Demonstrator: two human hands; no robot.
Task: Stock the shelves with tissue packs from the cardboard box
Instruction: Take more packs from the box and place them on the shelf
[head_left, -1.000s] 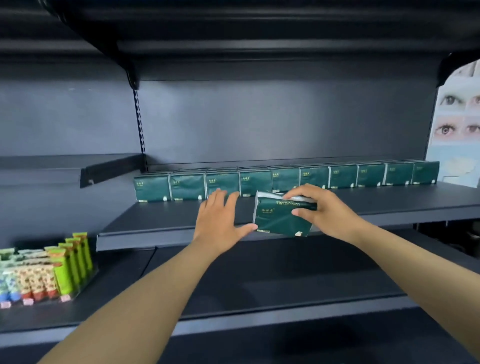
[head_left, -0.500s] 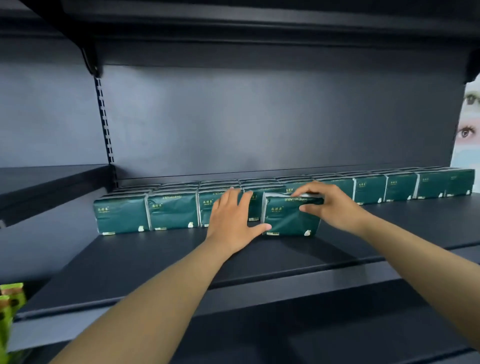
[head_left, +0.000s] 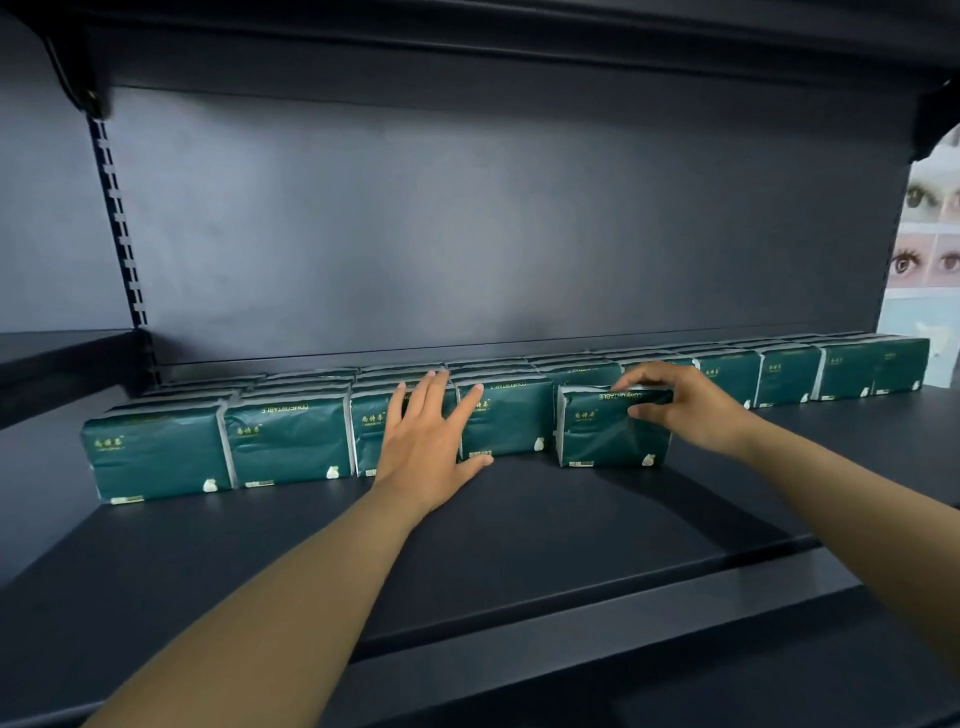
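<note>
The right hand (head_left: 685, 408) pinched a green tissue pack (head_left: 608, 434) standing on the dark shelf (head_left: 519, 545), while the left hand (head_left: 428, 441) pressed flat, fingers spread, against the neighbouring row of packs (head_left: 285, 441).

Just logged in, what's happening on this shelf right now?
A person is stocking green tissue packs on a dark shelf. The right hand grips the newest pack by its top edge, standing it on the shelf at the front of the row, a small gap from its neighbour. The left hand lies flat, fingers spread, against the front packs to its left. The cardboard box is out of view.
</note>
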